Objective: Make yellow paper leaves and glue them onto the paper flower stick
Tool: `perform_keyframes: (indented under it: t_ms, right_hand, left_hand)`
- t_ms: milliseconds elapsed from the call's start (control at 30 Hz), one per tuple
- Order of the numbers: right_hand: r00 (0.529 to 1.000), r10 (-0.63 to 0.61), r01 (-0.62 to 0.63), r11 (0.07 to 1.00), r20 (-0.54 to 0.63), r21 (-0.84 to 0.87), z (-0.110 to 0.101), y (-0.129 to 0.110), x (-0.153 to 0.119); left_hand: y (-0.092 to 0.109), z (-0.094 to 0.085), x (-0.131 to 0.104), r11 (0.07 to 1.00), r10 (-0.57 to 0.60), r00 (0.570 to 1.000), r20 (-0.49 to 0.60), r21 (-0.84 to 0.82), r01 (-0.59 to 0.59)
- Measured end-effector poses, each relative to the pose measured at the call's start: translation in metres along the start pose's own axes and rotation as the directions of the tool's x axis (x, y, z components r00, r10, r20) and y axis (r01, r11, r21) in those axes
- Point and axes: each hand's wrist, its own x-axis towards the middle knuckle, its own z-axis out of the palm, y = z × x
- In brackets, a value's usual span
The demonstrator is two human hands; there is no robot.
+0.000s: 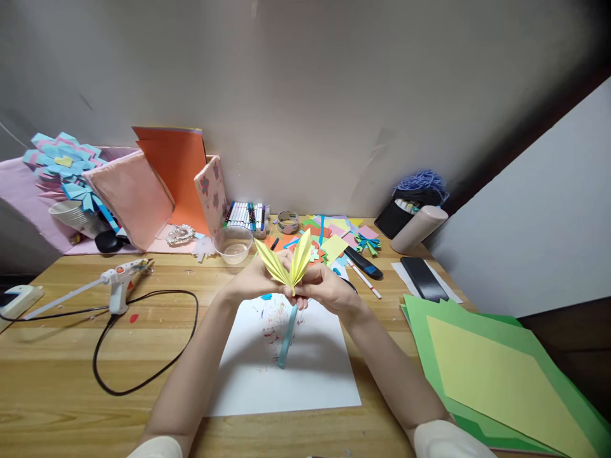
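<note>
A yellow pleated paper piece [300, 257], fanned into two pointed leaves, is pinched at its narrow base between both hands. On its left side is my left hand [251, 278], closed on it, with some fingers hidden behind the paper. My right hand [329, 286] closes on the base from the right. Below the hands, a light blue stick [287, 337] appears over a white sheet [315, 381] marked with coloured specks; whether the fingers touch its upper end is unclear.
At the left lie a white glue gun [118, 286] and its looping black cable [195, 318]. Behind the hands are a clear bowl [233, 245], markers [245, 216] and paper scraps [334, 248]. A phone [424, 278] and green and yellow sheets [501, 369] are at the right.
</note>
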Motion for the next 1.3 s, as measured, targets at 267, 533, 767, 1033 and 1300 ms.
perform_keyframes:
  t_ms: [267,533,767,1033,1300]
  right_hand:
    - [0.988,-0.07,0.064,0.997,-0.135,-0.05,-0.008,-0.003,-0.001]
    - [0.975,-0.097,0.044,0.966,-0.201,-0.254,-0.017,-0.015,-0.003]
    - [0.908,-0.201,0.054,0.926,-0.367,-0.374,-0.028,-0.023,-0.009]
    - [0.684,-0.429,0.136,0.87,-0.59,-0.474,-0.06,-0.036,-0.021]
    - [0.627,-0.512,0.194,0.832,-0.587,-0.519,-0.082,-0.041,-0.032]
  left_hand:
    - [0.005,0.003,0.001,0.979,0.173,0.937,-0.302,0.159,-0.13]
    - [0.006,0.004,0.005,0.968,0.172,0.849,-0.5,0.244,-0.052]
    - [-0.002,0.004,0.012,0.97,0.148,0.832,-0.535,0.243,-0.016]
    - [-0.056,0.004,0.028,0.616,-0.225,0.817,-0.531,0.572,0.542]
    - [-0.116,0.022,0.051,0.629,-0.169,0.729,-0.664,0.497,0.598]
